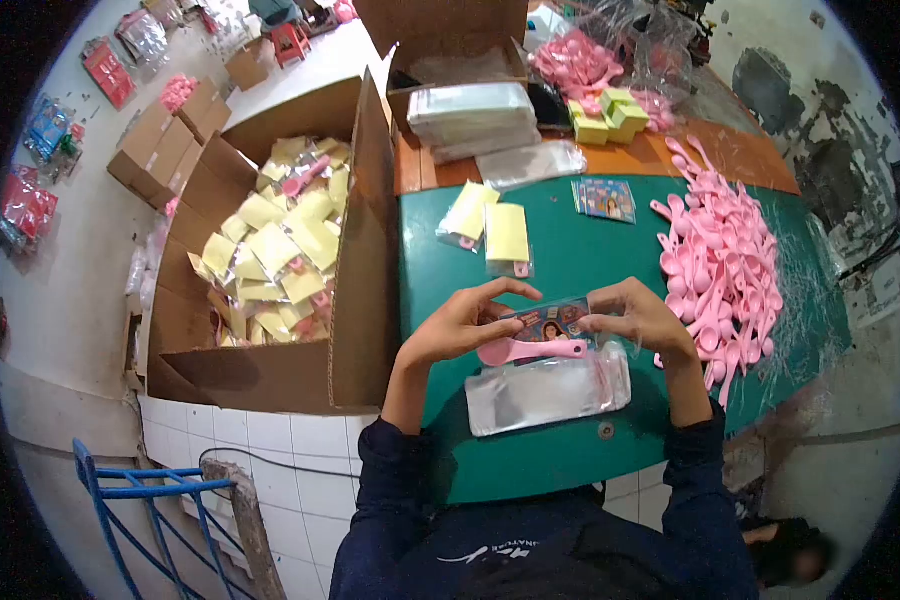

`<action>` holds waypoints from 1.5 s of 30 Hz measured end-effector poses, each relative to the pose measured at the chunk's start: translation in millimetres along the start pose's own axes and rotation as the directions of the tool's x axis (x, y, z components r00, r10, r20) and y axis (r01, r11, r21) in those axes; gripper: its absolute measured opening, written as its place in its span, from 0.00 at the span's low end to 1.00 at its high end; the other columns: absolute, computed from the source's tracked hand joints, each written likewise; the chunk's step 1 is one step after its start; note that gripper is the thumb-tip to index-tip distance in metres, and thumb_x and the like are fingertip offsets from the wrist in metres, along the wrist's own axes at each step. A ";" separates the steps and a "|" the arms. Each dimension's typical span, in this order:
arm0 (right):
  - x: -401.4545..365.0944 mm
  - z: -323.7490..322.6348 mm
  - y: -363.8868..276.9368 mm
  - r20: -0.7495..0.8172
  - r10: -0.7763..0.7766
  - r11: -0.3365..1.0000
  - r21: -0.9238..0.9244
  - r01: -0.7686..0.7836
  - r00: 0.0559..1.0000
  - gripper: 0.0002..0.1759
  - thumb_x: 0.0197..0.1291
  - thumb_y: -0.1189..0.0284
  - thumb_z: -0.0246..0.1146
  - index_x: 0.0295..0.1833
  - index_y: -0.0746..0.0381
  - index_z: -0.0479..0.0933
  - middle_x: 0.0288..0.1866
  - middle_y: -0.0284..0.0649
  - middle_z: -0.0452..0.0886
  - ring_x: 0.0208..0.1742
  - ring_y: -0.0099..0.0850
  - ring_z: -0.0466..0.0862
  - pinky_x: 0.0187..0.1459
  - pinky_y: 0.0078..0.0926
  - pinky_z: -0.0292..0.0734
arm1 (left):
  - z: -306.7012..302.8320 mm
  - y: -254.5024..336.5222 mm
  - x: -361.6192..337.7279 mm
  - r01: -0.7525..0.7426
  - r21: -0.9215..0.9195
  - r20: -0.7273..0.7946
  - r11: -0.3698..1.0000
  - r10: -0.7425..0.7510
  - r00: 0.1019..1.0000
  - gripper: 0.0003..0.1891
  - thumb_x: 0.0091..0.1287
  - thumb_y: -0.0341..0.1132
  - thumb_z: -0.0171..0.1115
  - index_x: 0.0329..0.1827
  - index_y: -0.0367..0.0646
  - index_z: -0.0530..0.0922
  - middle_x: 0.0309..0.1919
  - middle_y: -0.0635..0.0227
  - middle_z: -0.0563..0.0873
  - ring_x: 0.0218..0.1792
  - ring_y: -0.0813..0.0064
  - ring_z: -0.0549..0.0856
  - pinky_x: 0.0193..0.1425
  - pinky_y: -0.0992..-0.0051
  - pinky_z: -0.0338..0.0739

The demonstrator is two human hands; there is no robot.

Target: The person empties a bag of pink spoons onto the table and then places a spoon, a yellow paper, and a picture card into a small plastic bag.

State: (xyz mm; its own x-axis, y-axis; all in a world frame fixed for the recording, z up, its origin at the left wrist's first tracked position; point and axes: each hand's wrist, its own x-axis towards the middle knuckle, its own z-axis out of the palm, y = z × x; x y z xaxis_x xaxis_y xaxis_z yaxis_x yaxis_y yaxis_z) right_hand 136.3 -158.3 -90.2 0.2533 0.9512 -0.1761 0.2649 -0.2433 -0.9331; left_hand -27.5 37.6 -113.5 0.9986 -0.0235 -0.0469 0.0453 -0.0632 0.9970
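Between my two hands is a printed card [552, 327] with a picture on it, with clear plastic showing at its edges. My left hand [462, 322] pinches its left end with thumb and fingers, and my right hand [638, 318] grips its right end. Along the card's lower edge lies a pink measuring spoon [535, 350], its bowl beside my left thumb and its holed handle end below my right thumb. Just below, a stack of clear plastic bags [530, 398] rests on the green table [450, 460].
A large carton [355, 340] of yellow-backed packets stands left. Two packets [507, 238] lie ahead, with printed cards [607, 200] farther right. Pink spoons [720, 270] are heaped at the right. Behind are bag stacks [473, 112] and yellow blocks [610, 117]. A blue metal frame [160, 490] stands lower left.
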 end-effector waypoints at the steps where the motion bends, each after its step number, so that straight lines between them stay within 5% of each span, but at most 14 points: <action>1: -4.3 1.0 1.3 0.016 0.056 0.998 -0.020 -0.056 0.998 0.10 0.49 0.72 0.65 0.33 0.69 0.75 0.23 0.32 0.74 0.27 0.18 0.72 0.30 0.20 0.71 | 5.6 -5.0 -1.7 0.015 -0.039 -0.028 0.999 -0.016 0.999 0.21 0.61 0.29 0.59 0.57 0.39 0.67 0.40 0.63 0.82 0.43 0.81 0.79 0.47 0.80 0.73; 3: -9.1 7.0 4.5 -0.098 0.033 0.999 -0.009 -0.034 0.995 0.10 0.50 0.72 0.65 0.29 0.68 0.75 0.23 0.30 0.73 0.28 0.17 0.72 0.32 0.19 0.69 | 17.3 -15.1 -5.5 0.032 -0.109 -0.094 0.993 -0.043 0.995 0.21 0.62 0.29 0.59 0.58 0.40 0.66 0.41 0.62 0.82 0.43 0.81 0.79 0.46 0.80 0.73; 4: -9.5 9.3 16.1 -0.142 0.011 0.999 0.045 -0.005 0.990 0.09 0.49 0.73 0.65 0.28 0.68 0.74 0.23 0.30 0.73 0.28 0.17 0.71 0.32 0.18 0.69 | 24.1 -29.9 -6.7 -0.090 -0.174 -0.162 0.981 0.062 0.985 0.22 0.61 0.31 0.60 0.58 0.41 0.66 0.39 0.61 0.83 0.40 0.81 0.80 0.42 0.80 0.75; 8: -5.8 17.2 36.1 -0.266 -0.010 0.992 0.121 0.043 0.964 0.09 0.46 0.75 0.67 0.24 0.66 0.73 0.22 0.30 0.74 0.28 0.16 0.72 0.33 0.17 0.68 | 31.8 -34.3 -17.5 0.026 -0.189 -0.199 0.982 -0.064 0.978 0.25 0.61 0.29 0.59 0.61 0.41 0.63 0.39 0.63 0.82 0.42 0.80 0.79 0.46 0.79 0.75; 11: -6.7 16.6 35.3 -0.177 0.098 0.987 0.143 -0.073 0.979 0.09 0.44 0.77 0.67 0.25 0.64 0.72 0.21 0.29 0.74 0.28 0.16 0.72 0.32 0.16 0.67 | 36.0 -42.8 -17.9 0.018 -0.124 -0.252 0.992 -0.049 0.967 0.26 0.62 0.30 0.59 0.62 0.42 0.61 0.39 0.62 0.81 0.40 0.78 0.80 0.46 0.78 0.76; 14: -7.5 21.7 34.8 -0.396 0.038 0.999 0.001 -0.041 0.917 0.07 0.46 0.77 0.67 0.26 0.65 0.74 0.22 0.33 0.74 0.27 0.18 0.74 0.31 0.17 0.69 | 49.8 -44.7 -14.9 -0.001 0.224 -0.593 0.975 0.137 0.793 0.27 0.64 0.29 0.55 0.64 0.43 0.56 0.39 0.60 0.80 0.39 0.75 0.82 0.44 0.76 0.77; 17: -3.5 39.2 19.4 -0.630 -0.235 0.943 -0.331 0.018 0.740 0.07 0.46 0.76 0.66 0.27 0.66 0.74 0.24 0.37 0.75 0.27 0.22 0.76 0.30 0.19 0.71 | 61.1 -41.8 -24.0 0.045 -0.087 -0.518 0.995 -0.083 0.851 0.28 0.67 0.29 0.49 0.67 0.46 0.48 0.41 0.56 0.79 0.41 0.70 0.82 0.43 0.74 0.78; 18: -4.3 43.0 18.6 -0.594 -0.207 0.944 -0.330 -0.001 0.777 0.09 0.47 0.75 0.66 0.34 0.66 0.75 0.33 0.43 0.75 0.31 0.29 0.78 0.34 0.23 0.74 | 67.0 -45.6 -25.0 0.091 -0.268 -0.365 0.959 -0.188 0.912 0.28 0.70 0.29 0.43 0.68 0.49 0.41 0.43 0.54 0.78 0.46 0.68 0.80 0.43 0.74 0.78; 22: -5.7 52.5 12.9 -0.127 -0.325 0.884 -0.394 0.253 0.937 0.19 0.48 0.70 0.64 0.48 0.62 0.73 0.48 0.47 0.69 0.45 0.42 0.75 0.44 0.33 0.72 | 89.5 -35.8 -28.8 0.129 -0.565 -0.201 0.815 -0.287 0.937 0.28 0.71 0.28 0.37 0.69 0.46 0.35 0.46 0.49 0.77 0.47 0.64 0.81 0.42 0.72 0.80; 29: -4.1 64.5 26.7 -0.104 -0.335 0.774 -0.597 0.211 0.936 0.14 0.46 0.72 0.63 0.40 0.62 0.72 0.40 0.43 0.69 0.45 0.40 0.71 0.45 0.34 0.66 | 81.0 -41.3 -32.7 0.196 -0.287 -0.299 0.938 -0.282 0.912 0.24 0.70 0.28 0.40 0.67 0.46 0.47 0.43 0.57 0.79 0.43 0.70 0.81 0.42 0.73 0.80; 34: -0.5 75.1 30.9 -0.106 -0.318 0.744 -0.644 0.179 0.942 0.14 0.44 0.72 0.64 0.38 0.62 0.72 0.38 0.42 0.69 0.44 0.39 0.70 0.41 0.34 0.63 | 79.1 -49.1 -29.2 0.179 0.245 -0.542 0.953 -0.019 0.840 0.20 0.68 0.26 0.43 0.62 0.40 0.57 0.40 0.56 0.81 0.38 0.70 0.83 0.37 0.75 0.80; 37: 3.5 79.4 31.6 -0.155 -0.328 0.722 -0.677 0.141 0.932 0.14 0.43 0.72 0.64 0.37 0.62 0.71 0.38 0.42 0.69 0.43 0.39 0.70 0.41 0.34 0.63 | 75.9 -54.9 -27.7 0.161 0.469 -0.530 0.868 0.131 0.838 0.19 0.67 0.26 0.43 0.62 0.39 0.58 0.38 0.56 0.81 0.38 0.69 0.83 0.34 0.75 0.80; 40: 6.4 81.5 37.4 -0.174 -0.348 0.684 -0.719 0.123 0.921 0.13 0.42 0.72 0.64 0.36 0.62 0.72 0.36 0.40 0.70 0.42 0.37 0.71 0.41 0.33 0.63 | 75.0 -35.7 -26.4 0.217 0.100 -0.525 0.971 -0.133 0.840 0.18 0.68 0.29 0.44 0.60 0.39 0.59 0.36 0.54 0.81 0.34 0.65 0.84 0.34 0.72 0.80; 45: 8.3 78.7 32.4 -0.119 -0.441 0.662 -0.713 0.233 0.889 0.10 0.41 0.73 0.64 0.32 0.61 0.72 0.31 0.37 0.71 0.39 0.36 0.72 0.42 0.34 0.62 | 72.0 -35.8 -24.7 0.149 -0.289 -0.468 0.946 -0.275 0.840 0.19 0.69 0.31 0.44 0.63 0.41 0.56 0.36 0.55 0.82 0.38 0.66 0.84 0.38 0.74 0.82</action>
State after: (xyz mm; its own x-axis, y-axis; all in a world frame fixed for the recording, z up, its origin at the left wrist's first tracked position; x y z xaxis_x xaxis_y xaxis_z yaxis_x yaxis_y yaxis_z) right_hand 73.8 -143.3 -146.6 0.2192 0.9307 0.2927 0.8974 -0.0747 -0.4348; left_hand -55.6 -31.4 -152.5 0.8387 0.4644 -0.2845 0.1989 0.2251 0.9538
